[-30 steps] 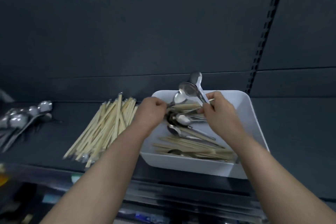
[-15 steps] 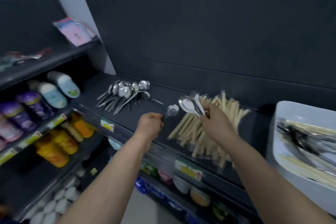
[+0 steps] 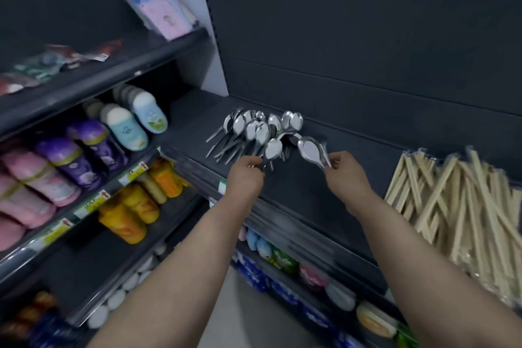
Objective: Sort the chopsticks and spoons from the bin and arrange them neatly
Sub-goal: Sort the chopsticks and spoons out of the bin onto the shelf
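Hands shifted left since earlier frame, from above chopstick pile [image 3: 452,206] to spoon pile [image 3: 254,127] on dark shelf [image 3: 296,189]; left hand [image 3: 245,176] pinches single spoon [image 3: 273,148] at pile's near edge; right hand [image 3: 348,174] pinches stacked spoons [image 3: 310,150] by handles, just beside pile

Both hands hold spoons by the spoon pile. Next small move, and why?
Probably lower the left hand and lay its spoon onto the spoon pile, bowl toward the back like the rest: it hovers at the pile's near edge. The right hand holds its spoons just right of the pile; they can follow.
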A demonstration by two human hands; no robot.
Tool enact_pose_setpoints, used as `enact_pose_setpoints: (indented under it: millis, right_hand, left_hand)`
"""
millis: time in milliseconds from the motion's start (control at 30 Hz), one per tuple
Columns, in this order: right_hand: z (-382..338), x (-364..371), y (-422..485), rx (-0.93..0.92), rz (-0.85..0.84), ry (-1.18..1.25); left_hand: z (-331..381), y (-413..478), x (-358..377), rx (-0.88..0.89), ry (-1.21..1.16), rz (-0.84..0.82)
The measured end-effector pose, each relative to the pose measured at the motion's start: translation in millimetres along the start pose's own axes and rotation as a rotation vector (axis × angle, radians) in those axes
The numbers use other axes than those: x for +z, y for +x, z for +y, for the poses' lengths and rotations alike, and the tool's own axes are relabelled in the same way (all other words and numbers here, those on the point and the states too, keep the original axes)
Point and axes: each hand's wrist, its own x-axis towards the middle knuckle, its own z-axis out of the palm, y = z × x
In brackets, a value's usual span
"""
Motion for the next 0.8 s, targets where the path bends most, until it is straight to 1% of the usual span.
enact_pose_setpoints:
  millis: [200, 367, 467, 533, 600, 700, 800]
  right_hand:
    - [-17, 28, 46, 0.038, 0.0, 0.029]
    - [-37, 49, 90, 0.046, -0.025, 0.049]
    - [-46, 59, 112, 0.034, -0.055, 0.04]
    - [-49, 66, 122, -0.016, -0.113, -0.049]
    - [-50, 69, 126, -0.111, -0.18, -0.223]
    - [-51, 67, 125, -0.233, -0.208, -0.474]
    - [-53, 59, 122, -0.313, -0.165, -0.592]
  left_hand:
    - [7, 42, -3, 0.026, 0.026, 0.056]
    - [20, 82, 8, 0.049, 0.127, 0.068]
    - [24, 101, 16, 0.068, 0.264, 0.073]
    - [22, 110, 18, 0.109, 0.435, 0.072]
    - [19, 114, 18, 0.178, 0.589, 0.07]
    - [18, 117, 14, 0.253, 0.665, 0.087]
    - [25, 115, 10, 0.276, 0.733, 0.086]
